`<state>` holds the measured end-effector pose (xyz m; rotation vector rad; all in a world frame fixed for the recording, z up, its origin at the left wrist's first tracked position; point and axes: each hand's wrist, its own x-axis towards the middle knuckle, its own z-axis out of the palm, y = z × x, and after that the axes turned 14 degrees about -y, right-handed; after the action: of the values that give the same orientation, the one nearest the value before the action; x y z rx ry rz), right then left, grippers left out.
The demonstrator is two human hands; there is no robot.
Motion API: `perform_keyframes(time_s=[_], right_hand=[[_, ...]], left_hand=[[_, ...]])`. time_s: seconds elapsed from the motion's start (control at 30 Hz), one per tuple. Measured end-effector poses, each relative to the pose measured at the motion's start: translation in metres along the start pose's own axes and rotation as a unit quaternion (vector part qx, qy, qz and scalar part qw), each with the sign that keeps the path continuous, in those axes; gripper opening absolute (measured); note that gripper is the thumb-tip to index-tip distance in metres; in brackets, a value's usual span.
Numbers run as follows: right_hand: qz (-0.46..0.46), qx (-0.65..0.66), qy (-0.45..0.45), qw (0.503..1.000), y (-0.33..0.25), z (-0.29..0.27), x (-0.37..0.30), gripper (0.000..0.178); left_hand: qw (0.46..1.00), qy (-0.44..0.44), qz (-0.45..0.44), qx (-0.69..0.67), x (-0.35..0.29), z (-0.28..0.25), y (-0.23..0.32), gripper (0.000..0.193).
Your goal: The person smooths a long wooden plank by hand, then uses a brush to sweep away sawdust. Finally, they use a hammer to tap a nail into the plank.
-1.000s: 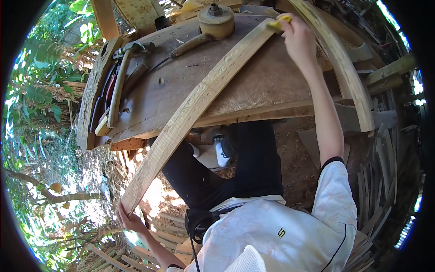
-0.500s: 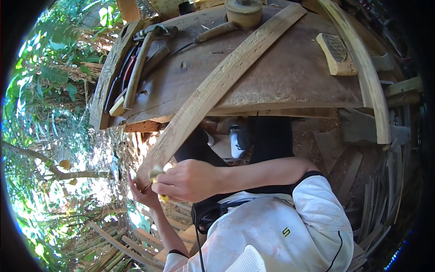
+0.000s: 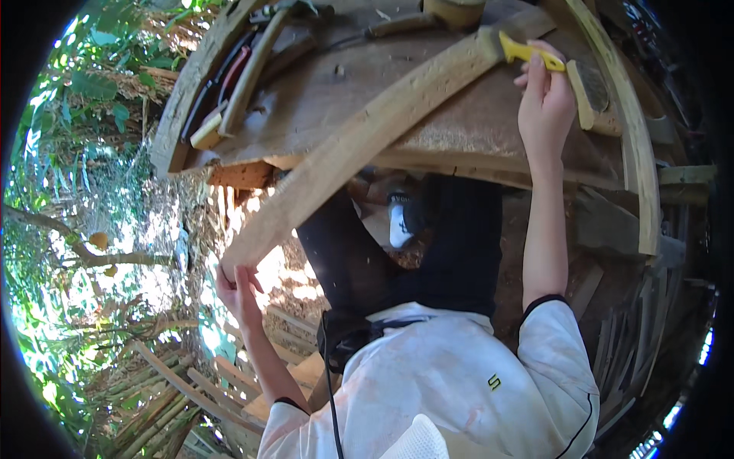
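Observation:
A long wooden board (image 3: 367,141) slants from the lower left up across the dark wooden bench top. My left hand (image 3: 241,284) pinches the board's near end, fingers closed around its edge. My right hand (image 3: 547,103) is stretched out over the far end, gripping the yellow handle of a brush (image 3: 524,52). The brush's head is smeared by motion and seems to meet the board's upper face. Just right of this hand, a wooden block (image 3: 590,92) with a dark pad lies on the bench (image 3: 474,138).
At the bench's left lie a hammer (image 3: 256,73) and red-handled pliers (image 3: 234,70). A wooden mallet (image 3: 453,12) stands at the back. One curved wooden strip (image 3: 634,161) borders the right side. Thin slats (image 3: 623,329) stack at the lower right; plants (image 3: 92,65) fill the left.
My right hand has swept with the brush from the board's near end to its far end. My left hand still holds the near end, and the view has shifted slightly.

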<state>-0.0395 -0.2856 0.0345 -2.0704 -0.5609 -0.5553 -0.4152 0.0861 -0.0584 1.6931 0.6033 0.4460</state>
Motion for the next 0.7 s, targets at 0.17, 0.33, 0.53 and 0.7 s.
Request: perform_keyframes(time_s=[0.17,0.33,0.53,0.7], right_hand=[[-0.179,-0.025,-0.146,0.973,-0.07,0.052,-0.054,0.024],[-0.369,0.228,-0.255,0.864,-0.171,0.087,-0.128,0.009],[-0.208,0.298,-0.256,0.896,-0.112,0.064,-0.072,0.01],[-0.004,0.228,-0.062,0.972,-0.032,-0.001,-0.039,0.022]], left_hand=[[0.997,0.005,0.062,0.052,0.003,0.005,0.012,0.043],[0.992,0.079,0.09,0.031,0.008,-0.007,-0.013,0.04],[0.981,0.067,0.113,0.141,0.003,-0.003,-0.007,0.032],[0.976,0.076,0.13,0.154,-0.004,0.004,-0.01,0.031]])
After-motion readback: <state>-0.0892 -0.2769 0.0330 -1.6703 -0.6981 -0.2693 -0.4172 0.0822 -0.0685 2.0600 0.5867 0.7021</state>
